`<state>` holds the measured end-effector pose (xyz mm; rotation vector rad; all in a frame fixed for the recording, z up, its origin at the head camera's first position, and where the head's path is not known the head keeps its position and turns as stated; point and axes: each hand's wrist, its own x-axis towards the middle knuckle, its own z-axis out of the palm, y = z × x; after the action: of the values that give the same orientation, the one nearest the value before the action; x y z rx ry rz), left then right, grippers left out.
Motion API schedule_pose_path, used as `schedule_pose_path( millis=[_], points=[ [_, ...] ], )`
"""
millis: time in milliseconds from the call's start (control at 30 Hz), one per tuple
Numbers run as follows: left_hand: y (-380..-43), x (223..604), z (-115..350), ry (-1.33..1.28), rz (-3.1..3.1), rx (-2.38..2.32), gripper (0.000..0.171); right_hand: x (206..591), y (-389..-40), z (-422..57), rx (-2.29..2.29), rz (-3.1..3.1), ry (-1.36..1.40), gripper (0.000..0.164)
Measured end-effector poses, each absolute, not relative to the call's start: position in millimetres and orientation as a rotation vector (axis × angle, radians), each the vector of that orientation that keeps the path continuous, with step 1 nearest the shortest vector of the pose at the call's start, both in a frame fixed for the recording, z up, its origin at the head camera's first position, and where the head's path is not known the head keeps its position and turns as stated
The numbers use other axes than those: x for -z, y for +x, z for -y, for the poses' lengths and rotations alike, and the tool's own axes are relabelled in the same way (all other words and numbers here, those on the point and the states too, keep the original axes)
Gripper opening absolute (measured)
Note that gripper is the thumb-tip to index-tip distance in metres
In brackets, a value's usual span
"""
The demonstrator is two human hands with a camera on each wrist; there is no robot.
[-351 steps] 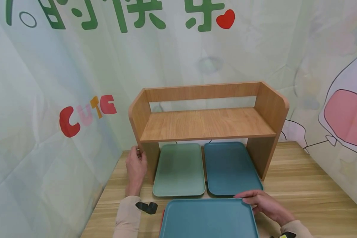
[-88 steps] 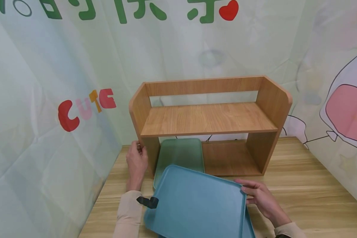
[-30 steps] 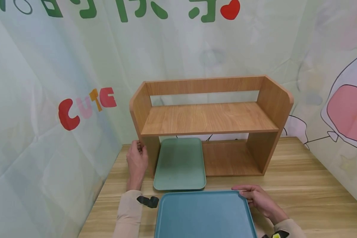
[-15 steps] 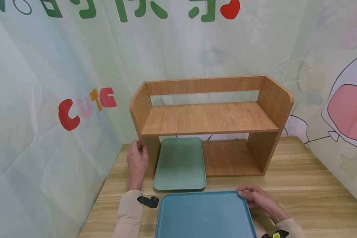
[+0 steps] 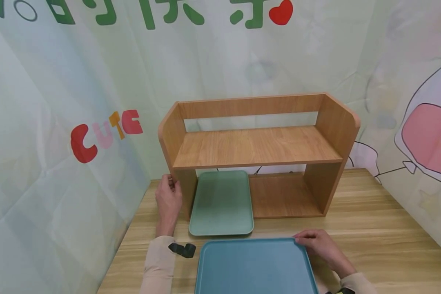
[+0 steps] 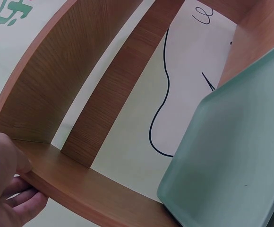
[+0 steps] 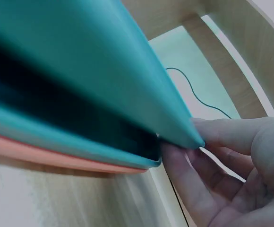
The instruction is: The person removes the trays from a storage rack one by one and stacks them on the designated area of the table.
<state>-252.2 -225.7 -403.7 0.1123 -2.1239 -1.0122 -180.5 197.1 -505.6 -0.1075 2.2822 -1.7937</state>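
My left hand [image 5: 168, 202] grips the front edge of the left side panel of a wooden desktop shelf [image 5: 257, 147]. In the left wrist view the thumb lies on one face of the panel and the fingers curl behind it. At the front, my right hand [image 5: 321, 247] pinches the far right corner of a blue tray [image 5: 257, 267]. The right wrist view shows this tray [image 7: 104, 56] with a dark gap between it and a second blue tray [image 7: 80, 142], which lies on an orange-red tray [image 7: 56, 156]. A green tray [image 5: 222, 204] sits in the shelf's lower left.
The shelf's lower right floor [image 5: 286, 196] is bare wood, beside the green tray. Under everything is a wood-grain table [image 5: 371, 228]. Printed cloth walls [image 5: 106, 81] stand close behind and on both sides.
The blue tray from the shelf's lower right has come out to the front, first tilted, now squared over the other trays. Lately my right fingers closed at its corner; the left hand stayed put.
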Motion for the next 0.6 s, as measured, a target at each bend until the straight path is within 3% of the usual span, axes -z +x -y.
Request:
schedule_pose_path(
  millis=[600],
  points=[
    [-251.9,403.3,226.6,0.115,2.143,1.009,0.016,511.6,-184.8,-190.9,1.559,-2.549,0.078,0.012]
  ],
)
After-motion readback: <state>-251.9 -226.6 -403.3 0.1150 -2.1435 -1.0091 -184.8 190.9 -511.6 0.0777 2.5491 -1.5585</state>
